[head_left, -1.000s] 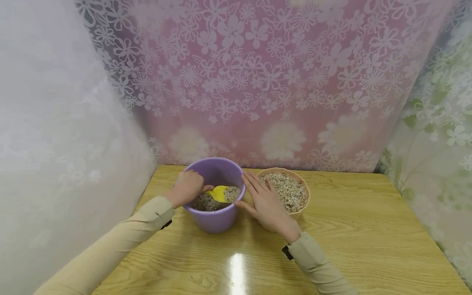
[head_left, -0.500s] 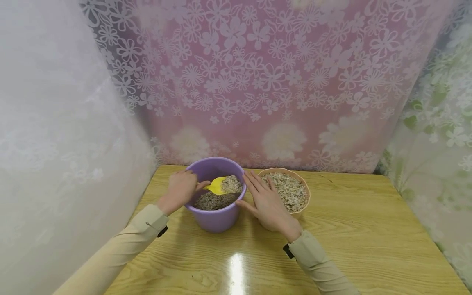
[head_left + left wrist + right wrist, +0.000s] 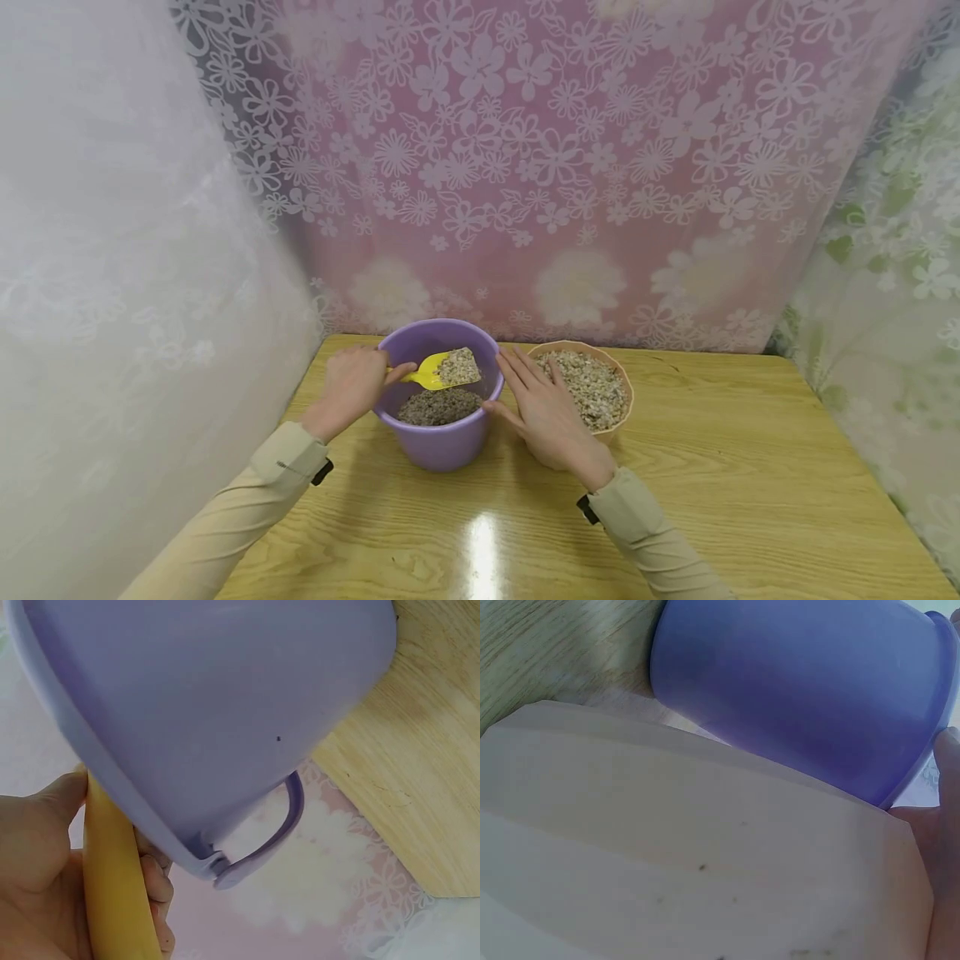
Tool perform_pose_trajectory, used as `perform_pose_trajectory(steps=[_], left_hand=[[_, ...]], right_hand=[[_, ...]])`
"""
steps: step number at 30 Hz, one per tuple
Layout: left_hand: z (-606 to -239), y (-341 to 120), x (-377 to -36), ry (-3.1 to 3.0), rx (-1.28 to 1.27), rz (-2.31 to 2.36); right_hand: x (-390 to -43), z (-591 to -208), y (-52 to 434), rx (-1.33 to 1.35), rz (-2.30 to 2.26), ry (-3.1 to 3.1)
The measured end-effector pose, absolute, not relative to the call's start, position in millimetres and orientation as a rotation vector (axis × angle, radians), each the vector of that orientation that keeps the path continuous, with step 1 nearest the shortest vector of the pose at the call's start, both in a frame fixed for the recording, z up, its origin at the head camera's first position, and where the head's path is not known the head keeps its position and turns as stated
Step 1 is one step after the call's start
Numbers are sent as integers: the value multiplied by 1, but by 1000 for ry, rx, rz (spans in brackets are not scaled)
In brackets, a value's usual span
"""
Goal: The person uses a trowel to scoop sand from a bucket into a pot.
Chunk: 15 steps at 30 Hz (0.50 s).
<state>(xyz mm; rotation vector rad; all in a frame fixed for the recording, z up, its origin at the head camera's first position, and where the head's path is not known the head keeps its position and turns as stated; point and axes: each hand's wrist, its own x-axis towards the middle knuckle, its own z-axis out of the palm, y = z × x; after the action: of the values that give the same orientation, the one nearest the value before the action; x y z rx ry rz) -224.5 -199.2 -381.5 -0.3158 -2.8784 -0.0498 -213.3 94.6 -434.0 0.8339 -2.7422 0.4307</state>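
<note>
My left hand grips the handle of a yellow scoop at the left rim of a purple bucket. A heap of pale, gravel-like grains fills the scoop's blade, which hangs inside the bucket's mouth above darker grains. In the left wrist view, fingers and thumb wrap the thick yellow handle beside the rim. My right hand lies with its fingers extended, fingertips and thumb at the bucket's right rim. Its palm overlaps the near left side of a peach-coloured pot full of similar pale grains.
Bucket and pot stand close together at the back of a wooden table. Behind them hangs a pink flowered curtain; pale sheets flank both sides. A purple loop handle juts from the bucket's rim in the left wrist view.
The left hand has drawn the loaded scoop up from the grains in the bucket, shifting leftward. The right hand has stayed nearly still at the rim.
</note>
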Motion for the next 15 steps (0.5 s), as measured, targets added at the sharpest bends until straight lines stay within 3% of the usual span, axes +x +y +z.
perform_pose_trajectory(steps=[15], left_hand=[[-375, -199, -216, -2825, -378, -60]], right_hand=[[-216, -427, 110, 828, 399, -2716]])
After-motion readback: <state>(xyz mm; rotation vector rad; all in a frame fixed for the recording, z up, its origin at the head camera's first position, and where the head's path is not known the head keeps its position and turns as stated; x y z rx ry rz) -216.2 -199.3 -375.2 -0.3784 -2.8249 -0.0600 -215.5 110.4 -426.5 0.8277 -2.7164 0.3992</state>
